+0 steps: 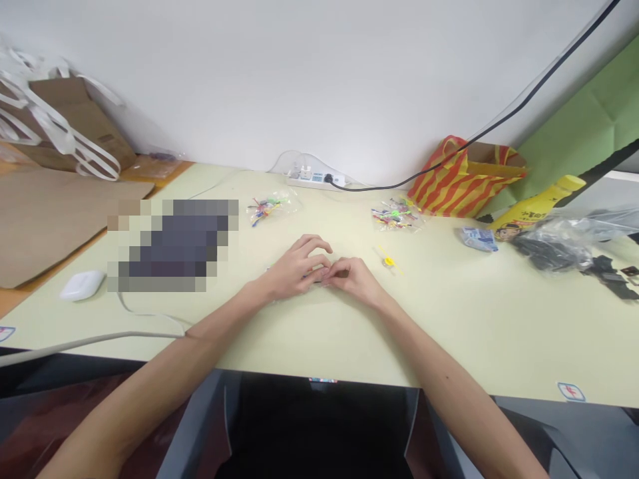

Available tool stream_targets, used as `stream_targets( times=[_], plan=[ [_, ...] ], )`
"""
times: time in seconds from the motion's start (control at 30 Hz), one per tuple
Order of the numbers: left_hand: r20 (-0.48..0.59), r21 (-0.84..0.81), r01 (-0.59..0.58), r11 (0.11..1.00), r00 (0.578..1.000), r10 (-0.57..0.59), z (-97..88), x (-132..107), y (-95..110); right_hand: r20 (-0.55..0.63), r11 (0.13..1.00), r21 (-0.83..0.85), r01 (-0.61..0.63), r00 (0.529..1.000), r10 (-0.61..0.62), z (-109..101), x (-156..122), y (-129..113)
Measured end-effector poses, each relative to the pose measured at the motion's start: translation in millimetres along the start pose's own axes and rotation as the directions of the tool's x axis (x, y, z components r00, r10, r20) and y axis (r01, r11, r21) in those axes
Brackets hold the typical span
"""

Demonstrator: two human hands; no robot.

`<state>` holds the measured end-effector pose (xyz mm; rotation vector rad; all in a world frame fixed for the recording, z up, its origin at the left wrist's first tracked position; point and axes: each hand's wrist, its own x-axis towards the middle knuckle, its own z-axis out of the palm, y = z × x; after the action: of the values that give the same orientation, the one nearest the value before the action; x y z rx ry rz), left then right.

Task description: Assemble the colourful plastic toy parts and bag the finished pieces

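Note:
My left hand (302,266) is at the middle of the table, fingers curved, its thumb side meeting my right fingertips. My right hand (355,279) pinches at that same spot, thumb against forefinger. What lies between the fingertips is small and mostly hidden; specks of red and blue show there. Part of a clear plastic bag shows under my left hand. Just right of my right hand lies a small yellow plastic piece (388,261) with thin arms. Farther back are two clear bags of small coloured plastic pieces, one on the left (269,207) and one on the right (397,215).
A power strip (315,179) with a black cable stands by the wall. To the right are a striped bag (464,176), a yellow bottle (539,207) and a blue-white packet (478,239). To the left lie a white case (82,285), a blurred-out dark object (174,246) and cardboard.

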<state>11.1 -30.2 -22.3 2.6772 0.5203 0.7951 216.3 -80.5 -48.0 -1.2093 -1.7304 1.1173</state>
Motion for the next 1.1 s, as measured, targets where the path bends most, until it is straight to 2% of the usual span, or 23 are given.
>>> stream_targets(
  times=[0.13,0.27,0.4,0.47,0.57,0.67,0.73,0.8,0.87,0.97,1.1],
  plan=[
    [0.011,0.007,-0.003,1.0,1.0,0.003,-0.4,0,0,0.098,0.995,-0.056,0.088,0.992,-0.082,-1,1,-2],
    [0.04,0.021,-0.017,1.0,0.999,0.017,0.5,0,-1,0.156,0.964,-0.186,0.189,0.975,-0.161,-1,1,-1],
    [0.033,0.01,-0.001,1.0,0.999,0.001,1.2,1,-2,0.12,0.974,-0.186,0.126,0.987,-0.105,-6,1,-4],
    [0.016,0.008,0.008,1.0,1.0,-0.008,0.9,1,-2,0.057,0.963,-0.251,0.097,0.995,-0.086,-15,0,-9],
    [0.003,0.013,0.014,1.0,1.0,-0.014,-0.3,1,-2,-0.124,0.848,-0.525,0.074,0.979,-0.163,-40,-6,-14],
    [-0.003,0.018,0.02,1.0,1.0,-0.02,-1.6,0,-2,-0.35,0.648,-0.75,-0.135,0.912,-0.215,-70,-15,-6],
    [-0.015,0.017,0.032,0.999,0.999,-0.031,-2.1,0,-3,-0.42,0.54,-0.801,-0.259,0.886,-0.197,-85,-21,6],
    [-0.03,0.014,0.042,0.999,0.999,-0.042,-2.4,0,-5,-0.425,0.478,-0.818,-0.321,0.896,-0.126,-94,-24,19],
    [-0.036,0.011,0.045,0.999,0.998,-0.044,-2.3,0,-7,-0.403,0.465,-0.814,-0.348,0.915,-0.021,-97,-24,29],
    [-0.019,0.001,0.029,1.0,0.999,-0.029,-1.8,0,-8,-0.356,0.503,-0.79,-0.351,0.93,0.09,-94,-18,35],
    [0.021,0.004,0.001,1.0,1.0,-0.001,-0.8,0,-6,-0.305,0.639,-0.719,-0.273,0.95,0.062,-85,-10,30]
  ],
)
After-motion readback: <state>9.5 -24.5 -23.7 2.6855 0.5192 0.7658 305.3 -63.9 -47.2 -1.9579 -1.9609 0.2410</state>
